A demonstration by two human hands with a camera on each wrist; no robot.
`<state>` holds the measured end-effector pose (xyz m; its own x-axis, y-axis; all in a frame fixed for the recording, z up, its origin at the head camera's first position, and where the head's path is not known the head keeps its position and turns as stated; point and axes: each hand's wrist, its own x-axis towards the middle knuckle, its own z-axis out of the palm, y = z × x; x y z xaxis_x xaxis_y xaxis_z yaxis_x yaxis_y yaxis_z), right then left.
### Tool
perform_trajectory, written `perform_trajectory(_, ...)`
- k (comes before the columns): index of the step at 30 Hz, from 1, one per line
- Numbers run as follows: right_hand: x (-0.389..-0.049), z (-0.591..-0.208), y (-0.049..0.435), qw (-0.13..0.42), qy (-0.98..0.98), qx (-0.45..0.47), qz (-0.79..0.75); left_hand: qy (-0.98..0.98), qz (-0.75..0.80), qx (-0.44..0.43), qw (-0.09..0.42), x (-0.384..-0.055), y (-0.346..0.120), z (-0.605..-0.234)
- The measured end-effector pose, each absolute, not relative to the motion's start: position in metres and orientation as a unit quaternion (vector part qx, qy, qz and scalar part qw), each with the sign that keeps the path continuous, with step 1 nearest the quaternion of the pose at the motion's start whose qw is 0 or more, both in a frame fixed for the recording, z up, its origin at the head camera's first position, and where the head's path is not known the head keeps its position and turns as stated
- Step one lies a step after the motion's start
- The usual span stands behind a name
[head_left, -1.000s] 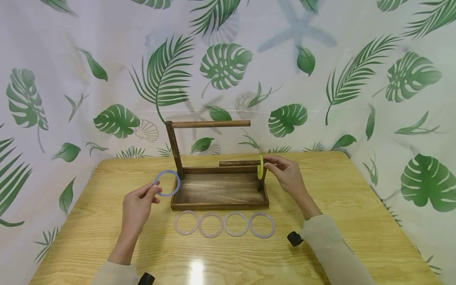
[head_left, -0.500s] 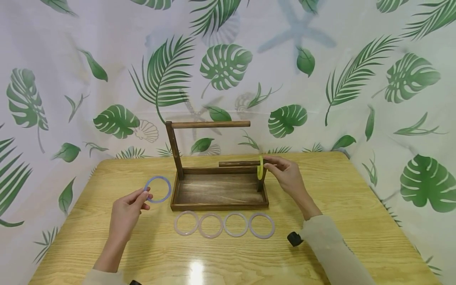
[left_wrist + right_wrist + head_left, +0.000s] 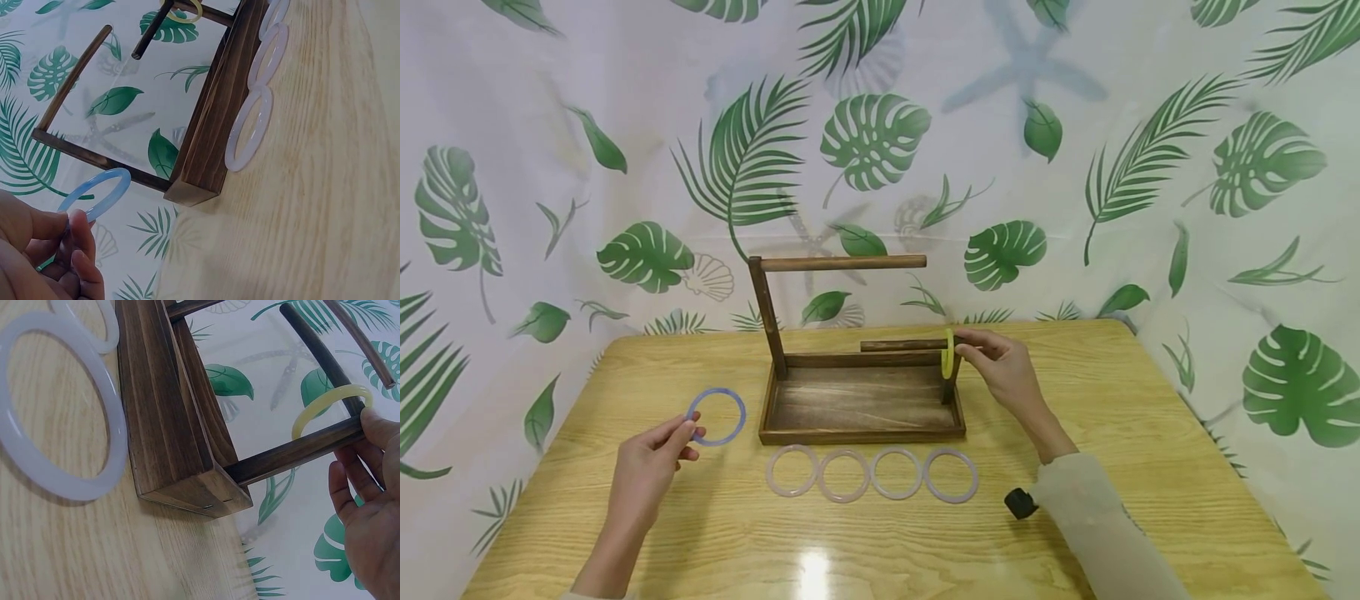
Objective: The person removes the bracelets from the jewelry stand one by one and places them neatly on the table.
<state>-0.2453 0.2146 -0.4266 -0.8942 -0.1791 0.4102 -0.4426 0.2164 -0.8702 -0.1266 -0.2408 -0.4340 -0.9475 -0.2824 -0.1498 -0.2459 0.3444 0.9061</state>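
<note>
In the head view my left hand point(image 3: 643, 475) pinches a blue bangle point(image 3: 746, 412) by its left side, held in the air left of the dark wooden bangle stand point(image 3: 865, 436). The left wrist view shows thumb and fingers on that blue bangle point(image 3: 112, 199). A yellow bangle point(image 3: 948, 354) hangs around the stand's lower rod, close to its right post. My right hand point(image 3: 1003, 371) grips the top of that post beside the yellow bangle point(image 3: 331, 397). In the right wrist view the thumb lies at the post's end; whether it also touches the bangle, I cannot tell.
Several pale bangles point(image 3: 951, 502) lie in a row on the wooden table point(image 3: 1112, 417), in front of the stand. The stand's upper rod point(image 3: 842, 262) juts rightward from the tall left post with a free end. A leaf-print cloth point(image 3: 880, 50) hangs behind the table.
My left hand has drawn back to the left and toward me, taking the blue bangle away from the stand. The right hand and yellow bangle have stayed in place.
</note>
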Motion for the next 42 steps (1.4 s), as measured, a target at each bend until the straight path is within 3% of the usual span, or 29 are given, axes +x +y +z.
perform_trajectory(42, -0.245, -0.426, 0.214, 0.124, -0.771, 0.210, 0.589, -0.797, -0.574, 0.180, -0.057, -0.111, -0.242, -0.470)
